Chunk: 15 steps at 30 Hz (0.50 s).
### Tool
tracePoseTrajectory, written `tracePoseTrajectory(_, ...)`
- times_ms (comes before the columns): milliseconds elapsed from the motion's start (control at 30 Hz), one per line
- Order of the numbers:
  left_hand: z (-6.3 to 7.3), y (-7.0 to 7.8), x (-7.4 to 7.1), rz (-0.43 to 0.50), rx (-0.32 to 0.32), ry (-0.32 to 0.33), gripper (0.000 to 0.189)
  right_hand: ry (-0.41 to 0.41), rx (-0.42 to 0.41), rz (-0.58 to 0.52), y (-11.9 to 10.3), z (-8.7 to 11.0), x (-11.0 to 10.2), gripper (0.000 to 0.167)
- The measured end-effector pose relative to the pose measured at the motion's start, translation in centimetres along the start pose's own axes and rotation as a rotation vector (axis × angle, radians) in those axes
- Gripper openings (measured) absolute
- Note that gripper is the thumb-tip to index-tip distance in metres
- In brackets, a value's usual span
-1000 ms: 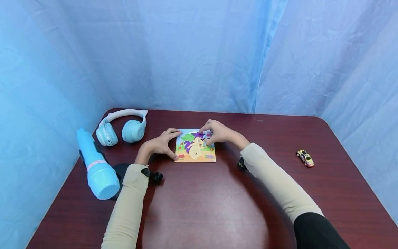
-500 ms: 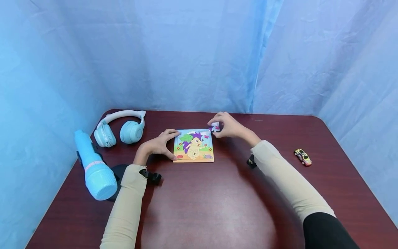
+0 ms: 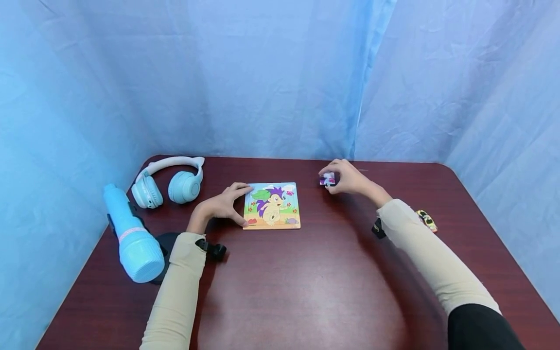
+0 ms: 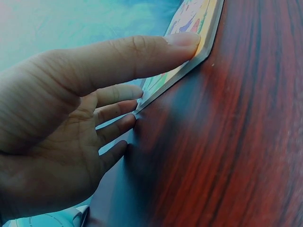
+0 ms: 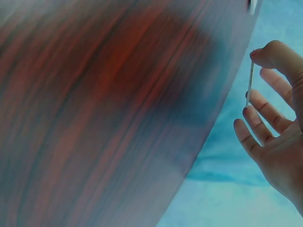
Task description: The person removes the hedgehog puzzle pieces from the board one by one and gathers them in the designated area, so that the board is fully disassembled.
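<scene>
A square jigsaw puzzle board [image 3: 272, 206] with a purple-haired hedgehog picture lies on the table. My left hand [image 3: 221, 204] rests at its left edge. In the left wrist view, the thumb [image 4: 182, 41] presses on the board's near corner, while the other fingers stretch nearly straight along the edge. To the right of the board, my right hand [image 3: 350, 177] pinches a small purple and white puzzle piece [image 3: 327, 179] between thumb and fingers. From the right wrist, that piece [image 5: 250, 75] shows edge-on as a thin strip, held off the table.
White and blue cat-ear headphones [image 3: 175, 181] lie at the back left. A blue toy microphone [image 3: 135, 238] is nearer, beside a black round object [image 3: 168, 245]. At the right, a yellow toy car [image 3: 426, 220] is partly covered by the right sleeve. Blue curtains [image 3: 280, 82] stand behind the table.
My right hand has lifted a puzzle piece from the board's upper right and carried it rightward. The board now lies apart from that hand. My left hand has stayed at the board's left edge.
</scene>
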<state>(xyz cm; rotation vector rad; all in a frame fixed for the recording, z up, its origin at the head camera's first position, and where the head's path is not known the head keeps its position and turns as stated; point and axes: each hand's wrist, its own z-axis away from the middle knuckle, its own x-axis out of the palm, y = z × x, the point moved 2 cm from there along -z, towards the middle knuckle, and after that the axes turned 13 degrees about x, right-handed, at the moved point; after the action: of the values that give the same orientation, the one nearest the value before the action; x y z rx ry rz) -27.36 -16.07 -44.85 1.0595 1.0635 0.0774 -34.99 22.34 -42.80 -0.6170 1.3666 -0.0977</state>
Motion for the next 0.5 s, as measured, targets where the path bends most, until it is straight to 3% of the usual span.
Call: tracePoseTrajectory(500, 0.0, 0.1, 0.2, 0.006, -0.011, 0.002, 0.109, 0.012, 0.068, 0.065, 5.7, 2.9, -3.3, 0.045)
